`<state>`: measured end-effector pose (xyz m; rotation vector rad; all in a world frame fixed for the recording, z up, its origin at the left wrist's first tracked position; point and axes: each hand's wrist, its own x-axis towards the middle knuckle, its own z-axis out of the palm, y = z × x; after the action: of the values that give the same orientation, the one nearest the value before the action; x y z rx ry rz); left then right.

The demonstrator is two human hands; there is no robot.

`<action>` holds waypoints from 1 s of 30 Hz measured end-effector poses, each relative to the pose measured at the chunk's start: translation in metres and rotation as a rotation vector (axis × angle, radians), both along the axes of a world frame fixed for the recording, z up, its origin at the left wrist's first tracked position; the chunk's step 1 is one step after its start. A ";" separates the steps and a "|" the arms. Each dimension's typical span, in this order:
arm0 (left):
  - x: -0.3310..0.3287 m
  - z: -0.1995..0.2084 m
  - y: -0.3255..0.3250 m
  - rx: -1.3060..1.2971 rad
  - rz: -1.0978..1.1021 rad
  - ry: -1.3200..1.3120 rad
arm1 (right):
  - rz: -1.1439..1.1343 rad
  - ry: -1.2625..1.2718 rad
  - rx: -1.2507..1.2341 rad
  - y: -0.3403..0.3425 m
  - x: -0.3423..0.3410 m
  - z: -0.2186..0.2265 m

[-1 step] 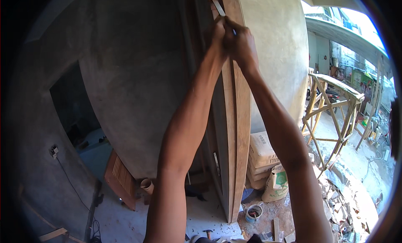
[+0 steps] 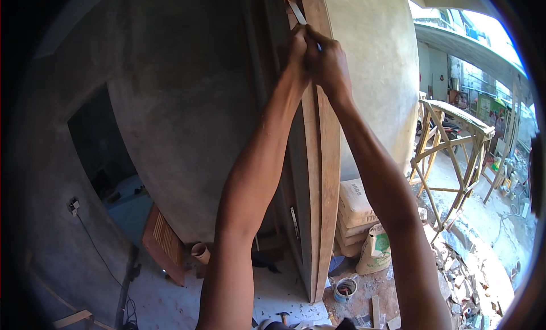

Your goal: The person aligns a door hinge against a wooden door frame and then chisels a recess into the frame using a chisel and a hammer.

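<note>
Flat blade (image 2: pixel 297 13) | left hand (image 2: pixel 296 50), right hand (image 2: pixel 331 61): fingers (image 2: pixel 315 34) gripping lower end | at wooden frame (image 2: pixel 329 159)

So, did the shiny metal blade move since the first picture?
Yes, a tiny bit: the metal blade now sits slightly lower in the picture, judged against the wooden frame.

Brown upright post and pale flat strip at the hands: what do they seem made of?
Brown upright post: wood, apparently unpainted and matt, judging by its tone and streaky grain. Pale flat strip: possibly smooth metal, from its bright, even face; plastic remains possible.
</note>
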<state>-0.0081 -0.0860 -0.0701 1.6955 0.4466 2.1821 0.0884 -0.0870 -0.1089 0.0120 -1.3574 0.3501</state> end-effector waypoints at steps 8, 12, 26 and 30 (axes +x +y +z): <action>0.027 -0.011 -0.032 -0.104 0.105 -0.087 | 0.077 -0.102 -0.144 -0.019 0.007 -0.007; 0.022 -0.020 -0.031 -0.099 0.105 -0.069 | 0.094 -0.117 -0.193 -0.020 0.006 -0.014; 0.025 -0.004 -0.015 -0.084 0.109 -0.079 | 0.006 -0.061 0.005 0.007 0.000 -0.002; 0.024 0.012 -0.020 -0.112 0.178 -0.072 | 0.067 -0.087 -0.036 -0.001 0.007 0.014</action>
<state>0.0157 -0.1060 -0.0577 1.5657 0.7105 2.2860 0.0956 -0.0876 -0.0945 0.0121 -1.4383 0.4357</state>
